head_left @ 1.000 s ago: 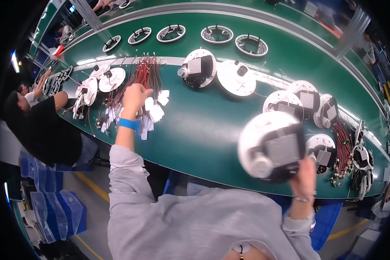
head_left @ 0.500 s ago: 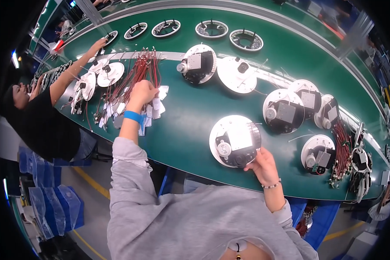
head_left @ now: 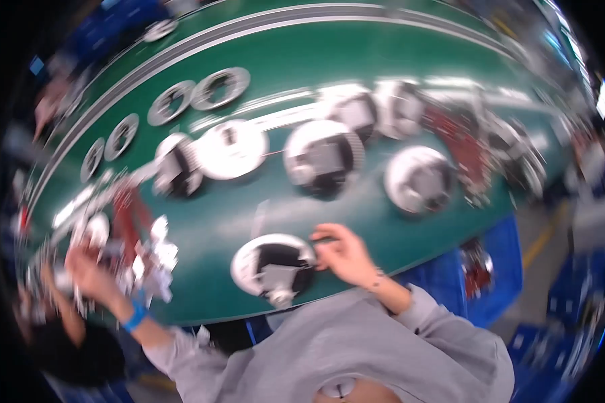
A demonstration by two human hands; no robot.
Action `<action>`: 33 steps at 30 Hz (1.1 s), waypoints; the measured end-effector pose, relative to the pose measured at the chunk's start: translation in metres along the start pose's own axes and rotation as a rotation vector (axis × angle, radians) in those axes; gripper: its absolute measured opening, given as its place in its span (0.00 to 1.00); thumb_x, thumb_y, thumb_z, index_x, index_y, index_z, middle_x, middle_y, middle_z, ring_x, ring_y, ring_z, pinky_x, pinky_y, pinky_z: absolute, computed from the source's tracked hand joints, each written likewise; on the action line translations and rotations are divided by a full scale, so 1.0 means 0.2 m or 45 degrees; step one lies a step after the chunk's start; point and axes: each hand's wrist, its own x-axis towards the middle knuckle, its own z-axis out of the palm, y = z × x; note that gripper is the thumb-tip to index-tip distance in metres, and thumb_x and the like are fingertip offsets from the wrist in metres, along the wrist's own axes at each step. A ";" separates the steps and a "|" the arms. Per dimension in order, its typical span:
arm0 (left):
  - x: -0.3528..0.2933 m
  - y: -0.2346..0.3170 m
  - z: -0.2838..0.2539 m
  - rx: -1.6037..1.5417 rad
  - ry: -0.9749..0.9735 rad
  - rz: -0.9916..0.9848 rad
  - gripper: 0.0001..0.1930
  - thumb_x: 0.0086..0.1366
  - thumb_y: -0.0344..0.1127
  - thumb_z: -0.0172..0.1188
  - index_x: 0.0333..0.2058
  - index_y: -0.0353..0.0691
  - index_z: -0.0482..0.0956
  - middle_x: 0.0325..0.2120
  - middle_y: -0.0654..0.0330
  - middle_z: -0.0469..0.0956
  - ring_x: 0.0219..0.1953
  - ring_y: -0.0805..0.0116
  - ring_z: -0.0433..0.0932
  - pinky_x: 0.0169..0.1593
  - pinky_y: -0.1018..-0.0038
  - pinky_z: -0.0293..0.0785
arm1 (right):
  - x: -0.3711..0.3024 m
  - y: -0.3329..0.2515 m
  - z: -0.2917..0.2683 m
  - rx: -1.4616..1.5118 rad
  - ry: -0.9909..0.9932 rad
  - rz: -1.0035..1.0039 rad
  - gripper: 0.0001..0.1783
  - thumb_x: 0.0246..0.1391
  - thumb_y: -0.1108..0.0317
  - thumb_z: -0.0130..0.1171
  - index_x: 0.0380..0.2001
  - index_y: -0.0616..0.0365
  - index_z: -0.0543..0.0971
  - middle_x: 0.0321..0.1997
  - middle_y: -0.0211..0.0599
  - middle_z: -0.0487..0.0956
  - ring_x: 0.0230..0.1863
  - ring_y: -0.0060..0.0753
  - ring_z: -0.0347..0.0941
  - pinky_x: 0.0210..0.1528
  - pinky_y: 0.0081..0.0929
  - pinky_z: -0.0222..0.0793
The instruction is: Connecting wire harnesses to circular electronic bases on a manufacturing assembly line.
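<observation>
A round white disc unit (head_left: 240, 269) with a black section, a square grey plate and a small silvery motor lies at the table's near edge, in front of me. Beside its right rim is my right hand (head_left: 343, 255), fingers curled, with a small dark bit between thumb and forefinger that I cannot make out. Whether the fingertips touch the rim is unclear. My left hand (head_left: 93, 274), below a blue wristband, is at the left by red wires (head_left: 126, 215) and small shiny plates (head_left: 160, 258). Motion smears its fingers, and any contents are hidden.
Similar disc units (head_left: 323, 158) stand farther back on the green table (head_left: 208, 221), with another (head_left: 420, 180) at the right. Red wires (head_left: 460, 144) lie beyond it. White rings (head_left: 220, 88) line the back. A blue bin (head_left: 494, 269) stands below the table edge; a co-worker (head_left: 74, 349) is at left.
The view has swung round and blurred. My left hand has gone left, across the plates and wires. My right hand has shifted from the disc unit's lower rim to its upper right side.
</observation>
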 end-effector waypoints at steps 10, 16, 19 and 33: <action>-0.37 0.28 0.23 -0.678 -0.031 -0.002 0.09 0.61 0.31 0.43 0.36 0.29 0.66 0.14 0.66 0.57 0.14 0.79 0.51 0.18 0.84 0.46 | -0.11 -0.55 -0.58 -1.159 0.899 -1.142 0.02 0.38 0.78 0.55 0.20 0.61 0.75 0.20 0.36 0.74 0.20 0.25 0.71 0.24 0.22 0.66; -0.32 0.26 0.21 -0.024 0.149 0.504 0.11 0.60 0.28 0.42 0.37 0.24 0.62 0.14 0.63 0.53 0.14 0.75 0.50 0.18 0.82 0.45 | -0.05 -0.57 -1.26 -1.836 1.216 0.225 0.20 0.38 0.52 0.58 0.12 0.60 0.76 0.16 0.44 0.74 0.21 0.44 0.70 0.27 0.32 0.67; -0.36 0.40 0.23 -0.840 -0.025 0.028 0.10 0.61 0.27 0.41 0.37 0.24 0.62 0.14 0.62 0.53 0.14 0.75 0.49 0.18 0.82 0.44 | 0.01 -0.50 -1.29 -1.911 1.144 0.256 0.16 0.35 0.55 0.60 0.14 0.58 0.76 0.20 0.46 0.74 0.26 0.45 0.72 0.31 0.34 0.68; -0.41 0.54 0.30 -0.952 -0.059 0.166 0.13 0.62 0.33 0.39 0.17 0.42 0.58 0.08 0.67 0.53 0.08 0.79 0.53 0.09 0.84 0.52 | -0.15 -0.60 -1.21 -1.847 1.104 -0.056 0.06 0.36 0.71 0.53 0.16 0.62 0.75 0.20 0.46 0.74 0.21 0.38 0.72 0.23 0.30 0.67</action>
